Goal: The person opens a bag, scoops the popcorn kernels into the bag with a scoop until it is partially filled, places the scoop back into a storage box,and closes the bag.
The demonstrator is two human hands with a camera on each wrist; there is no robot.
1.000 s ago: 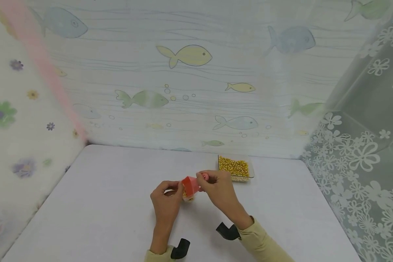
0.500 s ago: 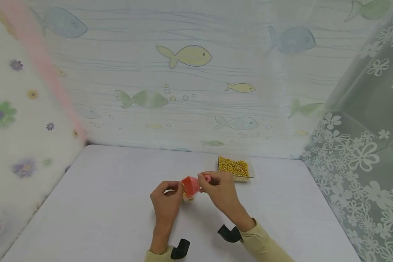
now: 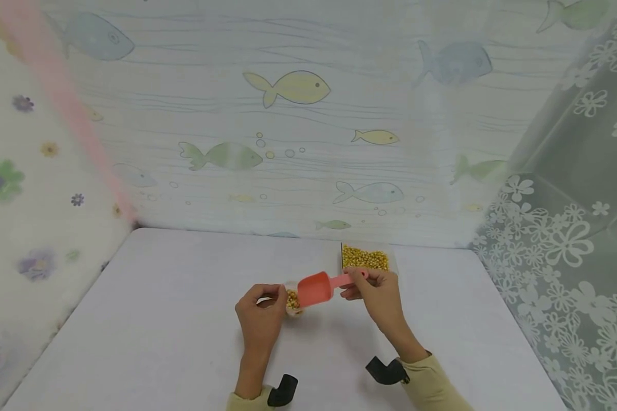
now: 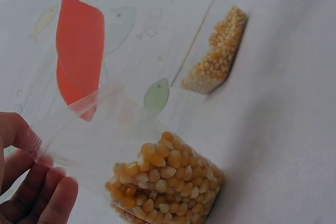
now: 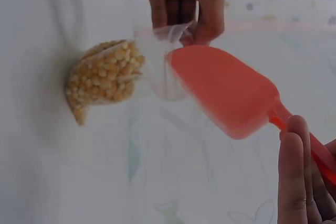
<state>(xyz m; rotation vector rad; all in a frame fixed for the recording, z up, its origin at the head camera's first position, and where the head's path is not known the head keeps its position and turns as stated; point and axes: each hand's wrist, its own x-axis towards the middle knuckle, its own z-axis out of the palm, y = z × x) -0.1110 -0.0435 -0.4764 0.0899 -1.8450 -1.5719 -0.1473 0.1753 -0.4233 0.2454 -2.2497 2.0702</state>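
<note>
A clear plastic zip bag [image 4: 126,119] partly filled with corn kernels [image 4: 173,177] stands on the table, its mouth upward. My left hand [image 3: 262,317] pinches the bag's top edge between thumb and finger. In my right hand [image 3: 380,297] is the handle of a red scoop [image 3: 316,289], held just right of the bag. No kernels show in the scoop's bowl. The right wrist view has the scoop's front edge [image 5: 181,59] at the bag's mouth; whether they touch I cannot tell.
A clear rectangular container [image 4: 197,51] of corn kernels sits at the back of the white table [image 3: 175,308], behind my right hand. A fish-patterned curtain [image 3: 298,171] rises along the table's far edge.
My right hand has moved right, drawing the scoop back from the bag and levelling its handle. The scoop now shows its inner face. My left hand keeps its pinch on the bag.
</note>
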